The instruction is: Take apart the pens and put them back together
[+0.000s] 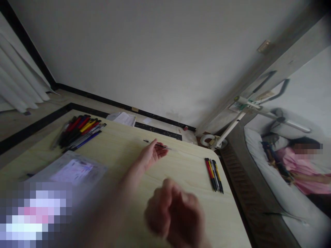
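My left hand (151, 155) reaches forward across the pale wooden table (186, 162), its fingers closed around a thin dark pen (165, 147) that lies almost flat just above the tabletop. My right hand (176, 213) hangs close to the camera over the table's near side. It is blurred and its fingers are curled into a loose fist. I cannot make out whether anything is inside it.
A heap of several red, yellow, blue and black pens (77, 132) lies at the table's far left. A small row of pens (214, 174) lies near the right edge. A clear sleeve with paper (74, 168) lies at the left. A person in pink (305, 165) lies on a bed to the right.
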Tool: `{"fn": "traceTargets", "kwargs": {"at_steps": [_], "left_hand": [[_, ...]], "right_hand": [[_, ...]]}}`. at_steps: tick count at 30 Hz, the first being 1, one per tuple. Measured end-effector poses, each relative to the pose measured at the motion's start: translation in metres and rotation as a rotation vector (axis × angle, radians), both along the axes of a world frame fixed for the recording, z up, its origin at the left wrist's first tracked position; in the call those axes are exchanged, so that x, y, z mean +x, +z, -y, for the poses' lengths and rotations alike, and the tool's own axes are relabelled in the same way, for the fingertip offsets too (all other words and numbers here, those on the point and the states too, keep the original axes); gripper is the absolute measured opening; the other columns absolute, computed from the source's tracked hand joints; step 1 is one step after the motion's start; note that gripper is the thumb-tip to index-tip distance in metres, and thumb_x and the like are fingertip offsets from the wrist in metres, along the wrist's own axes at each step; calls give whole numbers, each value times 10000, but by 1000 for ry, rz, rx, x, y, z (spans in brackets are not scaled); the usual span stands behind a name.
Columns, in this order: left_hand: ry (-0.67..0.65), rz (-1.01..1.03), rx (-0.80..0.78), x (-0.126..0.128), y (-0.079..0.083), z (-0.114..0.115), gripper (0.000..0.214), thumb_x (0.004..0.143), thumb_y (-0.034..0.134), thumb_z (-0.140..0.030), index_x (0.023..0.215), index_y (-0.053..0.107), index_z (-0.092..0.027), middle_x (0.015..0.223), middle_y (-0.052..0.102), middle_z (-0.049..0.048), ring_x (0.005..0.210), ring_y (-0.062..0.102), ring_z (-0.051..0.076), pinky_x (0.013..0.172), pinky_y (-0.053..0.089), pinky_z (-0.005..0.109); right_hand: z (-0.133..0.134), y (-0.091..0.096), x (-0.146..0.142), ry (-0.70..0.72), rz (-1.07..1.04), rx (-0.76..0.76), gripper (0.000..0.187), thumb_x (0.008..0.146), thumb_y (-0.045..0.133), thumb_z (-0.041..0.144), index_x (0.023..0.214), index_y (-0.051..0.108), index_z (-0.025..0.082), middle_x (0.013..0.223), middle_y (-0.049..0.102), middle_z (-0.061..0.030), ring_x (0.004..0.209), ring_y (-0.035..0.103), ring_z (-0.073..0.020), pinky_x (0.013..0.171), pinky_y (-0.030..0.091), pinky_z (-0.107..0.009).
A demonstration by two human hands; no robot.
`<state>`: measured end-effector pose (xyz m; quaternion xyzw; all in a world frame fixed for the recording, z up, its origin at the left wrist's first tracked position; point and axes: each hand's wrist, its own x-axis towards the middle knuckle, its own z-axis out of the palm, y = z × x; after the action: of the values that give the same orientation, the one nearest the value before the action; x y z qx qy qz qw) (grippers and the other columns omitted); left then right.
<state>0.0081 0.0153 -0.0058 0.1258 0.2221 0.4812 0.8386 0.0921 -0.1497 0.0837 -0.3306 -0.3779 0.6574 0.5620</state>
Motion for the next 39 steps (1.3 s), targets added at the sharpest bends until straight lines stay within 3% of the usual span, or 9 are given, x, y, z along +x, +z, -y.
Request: {"fn": "traceTargets", "kwargs": {"at_steps": [2,4,6,11,17,39], "left_hand": [[6,9,-6,0,-1,0,230,803,469,-313,735,547,-108,720,652,105,661,628,178,669,491,311],[10,10,-7,0,-2,-1,231,805,465,-313,738,549,-109,721,652,103,662,629,177,664,491,306],[11,7,-19,0,-2,-1,229,806,464,-309,742,553,-109,719,653,97,665,631,175,663,491,300],[17,21,-22,-1,-2,-2,226,803,470,-312,740,558,-113,694,649,79,658,629,166,667,492,296],[-6,-20,-11,0,-2,-2,222,795,480,-323,757,557,-118,709,647,87,660,628,170,663,493,307],[-2,-59,6,2,-4,-2,218,781,501,-330,772,562,-121,707,635,72,604,608,150,624,489,300]], "right_hand": [[-39,-8,18,-180,88,39,197,820,450,351,733,516,188,558,479,38,491,469,-88,487,408,-224],[-72,-22,38,-430,269,82,116,764,537,289,729,501,184,597,492,38,502,456,-76,495,386,-210],[-95,-39,52,-540,440,78,158,728,573,303,803,512,179,661,522,24,488,453,-71,468,372,-209],[-115,-70,53,-527,566,45,278,706,585,357,905,522,175,667,530,21,497,480,-83,460,397,-214],[-119,-85,46,-549,519,73,266,706,586,369,876,558,166,681,536,9,529,487,-89,469,403,-212],[-117,-92,52,-585,494,80,230,707,595,357,806,580,150,647,539,3,509,462,-89,456,385,-211]]}}
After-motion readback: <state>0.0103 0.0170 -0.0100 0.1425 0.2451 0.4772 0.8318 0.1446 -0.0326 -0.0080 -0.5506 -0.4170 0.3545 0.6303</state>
